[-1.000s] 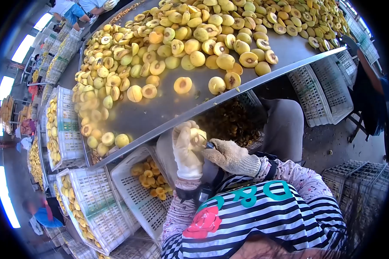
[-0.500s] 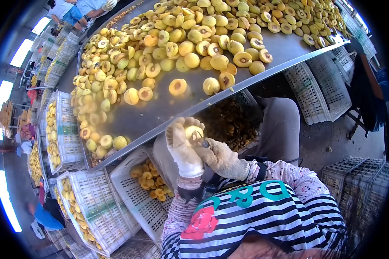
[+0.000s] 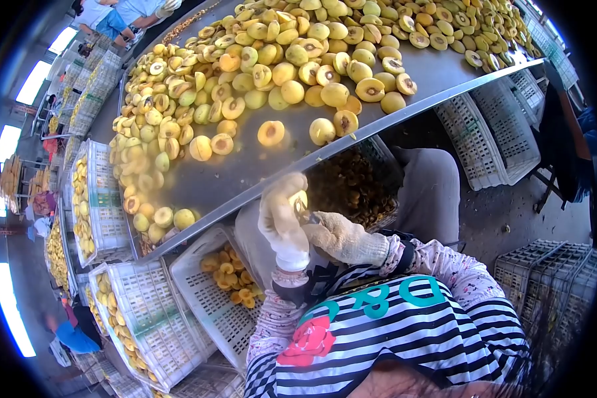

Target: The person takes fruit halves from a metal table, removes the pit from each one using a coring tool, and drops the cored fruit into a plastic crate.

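Observation:
My left hand (image 3: 282,215), in a pale work glove, is closed around a halved yellow fruit (image 3: 299,201) that looks like an apricot or plum. Its cut side faces my right hand (image 3: 345,240), also gloved, whose fingers are pinched on a small dark-tipped tool (image 3: 312,218) right at the fruit. Most of the tool is hidden in the glove. Both hands are just off the metal table's edge (image 3: 371,131), above my lap. Below them sits a crate of dark brown scraps (image 3: 351,182).
Halved yellow fruits (image 3: 272,73) are heaped on the metal table. A white crate (image 3: 202,302) with fruit halves stands by my left knee, beside another full crate (image 3: 149,318). More crates (image 3: 487,139) stand at the right. Other people (image 3: 106,20) are at the far left.
My left hand has turned, so the fruit shows less between its fingers. My right hand has shifted slightly and stays at the fruit with the tool.

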Demonstrator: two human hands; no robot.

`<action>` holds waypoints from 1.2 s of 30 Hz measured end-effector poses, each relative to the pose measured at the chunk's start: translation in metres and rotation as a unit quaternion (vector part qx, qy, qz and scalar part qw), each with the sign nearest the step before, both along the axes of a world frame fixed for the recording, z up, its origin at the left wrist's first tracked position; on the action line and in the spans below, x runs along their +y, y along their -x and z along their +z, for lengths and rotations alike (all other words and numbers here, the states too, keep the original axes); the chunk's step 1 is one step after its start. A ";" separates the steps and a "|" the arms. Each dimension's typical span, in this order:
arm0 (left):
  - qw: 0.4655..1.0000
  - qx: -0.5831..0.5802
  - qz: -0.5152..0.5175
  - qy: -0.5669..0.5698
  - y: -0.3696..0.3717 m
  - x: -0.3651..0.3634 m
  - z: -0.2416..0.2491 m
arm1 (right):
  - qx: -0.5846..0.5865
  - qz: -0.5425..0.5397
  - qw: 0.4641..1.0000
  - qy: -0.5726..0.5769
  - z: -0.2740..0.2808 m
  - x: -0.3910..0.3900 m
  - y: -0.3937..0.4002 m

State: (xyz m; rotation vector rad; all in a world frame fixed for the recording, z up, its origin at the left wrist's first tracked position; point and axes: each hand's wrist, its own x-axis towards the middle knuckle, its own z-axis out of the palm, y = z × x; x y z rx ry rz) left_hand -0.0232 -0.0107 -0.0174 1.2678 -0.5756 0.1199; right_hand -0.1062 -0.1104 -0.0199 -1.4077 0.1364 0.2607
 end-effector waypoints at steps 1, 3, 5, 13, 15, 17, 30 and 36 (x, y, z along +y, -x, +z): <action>0.997 0.072 -0.016 0.004 0.004 0.004 0.003 | -0.051 -0.026 0.998 0.031 -0.004 0.003 0.001; 0.978 0.193 -0.084 -0.016 0.000 0.015 0.012 | -0.055 -0.024 0.990 0.127 -0.004 0.001 0.005; 0.964 0.247 -0.098 -0.026 -0.002 0.012 0.022 | -0.074 -0.023 0.995 0.065 -0.010 0.004 0.005; 0.993 0.033 -0.084 -0.073 0.002 0.012 0.021 | -0.082 -0.003 0.985 0.154 0.002 -0.002 0.006; 0.981 0.090 -0.142 -0.097 -0.005 0.019 0.022 | -0.046 -0.002 0.967 0.249 0.017 -0.004 0.008; 0.944 0.221 -0.214 -0.123 -0.019 0.023 0.024 | 0.047 0.044 0.988 0.141 0.022 -0.003 0.010; 0.873 0.407 -0.260 0.069 -0.013 0.026 0.019 | 0.183 0.151 0.927 -0.291 0.017 -0.002 0.012; 0.774 0.454 -0.425 0.120 -0.025 0.027 0.008 | 0.222 0.202 0.847 -0.439 0.011 -0.002 0.013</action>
